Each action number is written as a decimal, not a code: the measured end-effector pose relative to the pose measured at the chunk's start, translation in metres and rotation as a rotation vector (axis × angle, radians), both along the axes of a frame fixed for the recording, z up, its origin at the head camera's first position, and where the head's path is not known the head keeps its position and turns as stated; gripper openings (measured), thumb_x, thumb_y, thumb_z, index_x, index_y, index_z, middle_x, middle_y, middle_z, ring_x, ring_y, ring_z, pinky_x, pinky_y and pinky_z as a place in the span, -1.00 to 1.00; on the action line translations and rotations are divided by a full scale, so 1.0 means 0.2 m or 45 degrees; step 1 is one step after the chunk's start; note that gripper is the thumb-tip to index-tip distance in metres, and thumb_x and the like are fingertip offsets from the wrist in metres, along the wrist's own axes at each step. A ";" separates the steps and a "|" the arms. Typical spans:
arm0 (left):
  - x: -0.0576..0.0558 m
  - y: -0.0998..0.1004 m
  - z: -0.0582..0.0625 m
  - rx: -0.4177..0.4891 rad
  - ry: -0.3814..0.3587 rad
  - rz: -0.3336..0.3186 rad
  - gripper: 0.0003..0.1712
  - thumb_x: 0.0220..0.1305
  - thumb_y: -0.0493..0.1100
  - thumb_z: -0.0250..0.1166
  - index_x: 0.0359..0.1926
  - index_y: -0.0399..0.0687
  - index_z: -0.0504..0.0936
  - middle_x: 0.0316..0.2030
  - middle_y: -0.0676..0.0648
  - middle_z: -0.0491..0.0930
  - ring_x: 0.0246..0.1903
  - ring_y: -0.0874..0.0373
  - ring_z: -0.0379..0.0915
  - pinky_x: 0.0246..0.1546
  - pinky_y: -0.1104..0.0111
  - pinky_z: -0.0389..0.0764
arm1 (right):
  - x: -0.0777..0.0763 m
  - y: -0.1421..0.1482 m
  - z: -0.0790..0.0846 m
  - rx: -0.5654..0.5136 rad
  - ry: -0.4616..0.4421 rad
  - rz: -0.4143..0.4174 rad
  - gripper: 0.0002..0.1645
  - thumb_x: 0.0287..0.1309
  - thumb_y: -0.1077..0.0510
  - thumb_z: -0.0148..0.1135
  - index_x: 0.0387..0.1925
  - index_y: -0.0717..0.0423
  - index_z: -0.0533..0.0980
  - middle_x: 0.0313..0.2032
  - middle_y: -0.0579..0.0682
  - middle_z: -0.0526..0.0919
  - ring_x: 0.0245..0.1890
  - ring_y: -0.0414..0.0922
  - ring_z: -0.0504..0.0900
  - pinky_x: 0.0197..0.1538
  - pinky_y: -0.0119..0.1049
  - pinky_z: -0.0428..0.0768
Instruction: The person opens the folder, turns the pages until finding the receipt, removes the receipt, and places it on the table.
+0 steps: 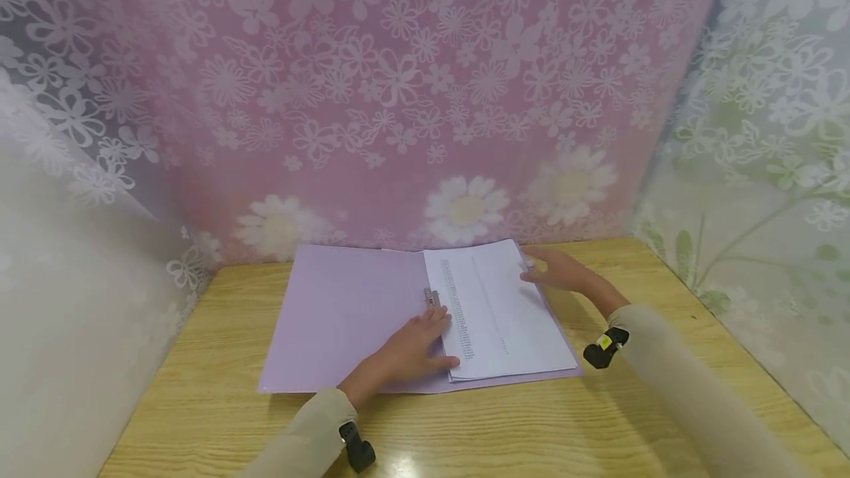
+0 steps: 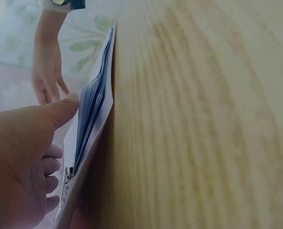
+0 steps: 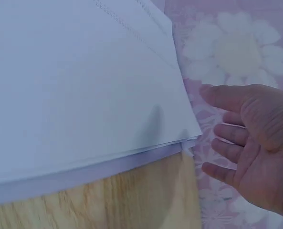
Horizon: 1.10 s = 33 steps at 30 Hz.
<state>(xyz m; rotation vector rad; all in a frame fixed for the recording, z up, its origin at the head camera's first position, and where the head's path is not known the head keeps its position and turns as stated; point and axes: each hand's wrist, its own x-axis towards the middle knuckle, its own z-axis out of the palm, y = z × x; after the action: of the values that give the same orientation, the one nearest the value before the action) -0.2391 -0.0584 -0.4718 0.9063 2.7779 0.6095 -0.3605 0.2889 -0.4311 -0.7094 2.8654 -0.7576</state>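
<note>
A light purple folder (image 1: 345, 308) lies open with a stack of printed white paper (image 1: 508, 316) on its right side. A metal clip (image 1: 432, 298) sits along the fold, at the stack's left edge. My left hand (image 1: 413, 349) rests by that edge, fingertips close to the clip and thumb on the top sheet near the bottom. In the left wrist view its thumb touches the edge of the paper stack (image 2: 88, 109). Beside the upper right corner of the paper is my right hand (image 3: 265, 148), fingers loosely spread and holding nothing. The right wrist view shows a gap between them.
The folder lies on a wood-grain table (image 1: 491, 434), its far side near a pink flowered backdrop (image 1: 372, 168). Pale flowered sheets hang at the left and right. Each sleeved wrist wears a black strap with a small device (image 1: 604, 349).
</note>
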 end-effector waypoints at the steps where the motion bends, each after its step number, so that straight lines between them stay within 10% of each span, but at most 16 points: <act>1: 0.00 0.01 0.00 -0.025 0.017 -0.008 -0.02 0.38 0.30 0.24 0.57 -0.15 0.17 0.61 -0.16 0.03 0.61 -0.10 -0.12 0.58 0.01 0.08 | -0.02 -0.01 -0.02 -0.014 -0.002 -0.024 -0.10 0.38 0.01 0.28 0.52 0.35 0.14 0.48 0.43 0.21 0.48 0.43 0.16 0.45 0.38 0.20; 12: 0.03 0.04 -0.03 -0.208 0.143 -0.025 0.02 0.36 0.37 0.20 0.57 -0.17 0.16 0.60 -0.13 0.06 0.61 -0.05 -0.08 0.57 0.08 0.14 | -0.13 -0.05 -0.13 -0.143 -0.104 -0.223 -0.01 0.38 -0.09 0.27 0.60 0.18 0.03 0.57 0.34 0.02 0.56 0.42 -0.07 0.47 0.46 0.00; 33: 0.04 0.08 -0.02 -0.311 0.159 -0.016 0.00 0.38 0.35 0.19 0.57 -0.18 0.17 0.59 -0.15 0.09 0.60 -0.04 -0.06 0.58 0.11 0.13 | -0.22 -0.12 -0.19 0.019 -0.147 -0.255 0.11 0.34 -0.18 0.28 0.58 0.33 -0.04 0.55 0.39 0.01 0.56 0.38 -0.03 0.52 0.31 0.05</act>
<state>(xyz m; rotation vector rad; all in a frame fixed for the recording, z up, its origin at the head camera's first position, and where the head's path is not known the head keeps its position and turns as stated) -0.2315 -0.0431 -0.4756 0.9356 2.8696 0.2105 -0.4042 0.2643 -0.4699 -0.3672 2.8609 -0.7715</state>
